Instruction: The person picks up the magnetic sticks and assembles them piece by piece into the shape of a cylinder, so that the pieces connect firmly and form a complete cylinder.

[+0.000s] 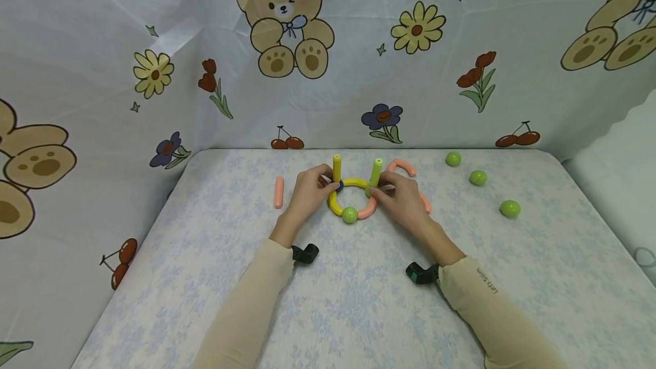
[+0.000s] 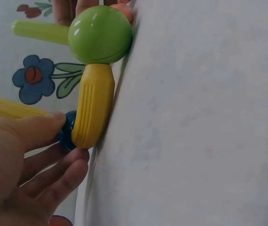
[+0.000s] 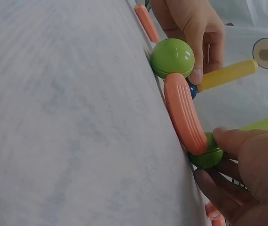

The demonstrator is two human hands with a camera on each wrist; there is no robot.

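Observation:
A ring of curved rods and balls lies on the table in front of me. Its yellow curved rod (image 2: 94, 106) and pink curved rod (image 3: 185, 110) meet at a near green ball (image 1: 349, 215). My left hand (image 1: 309, 189) pinches the blue ball (image 2: 68, 131) on the ring's left, from which a yellow straight rod (image 1: 336, 168) stands up. On the opposite side, my right hand (image 1: 402, 198) holds another green ball (image 3: 208, 153) between thumb and fingers. A light green straight rod (image 1: 376, 172) rises from that ball, tilted slightly. Fingers partly hide both held balls.
A pink straight rod (image 1: 279, 192) lies left of my left hand. Beyond my right hand is a loose pink curved rod (image 1: 402, 165), with another pink piece (image 1: 425, 203) partly hidden by that hand. Three green balls (image 1: 478, 177) are spread at the right. A patterned cloth hangs behind the table.

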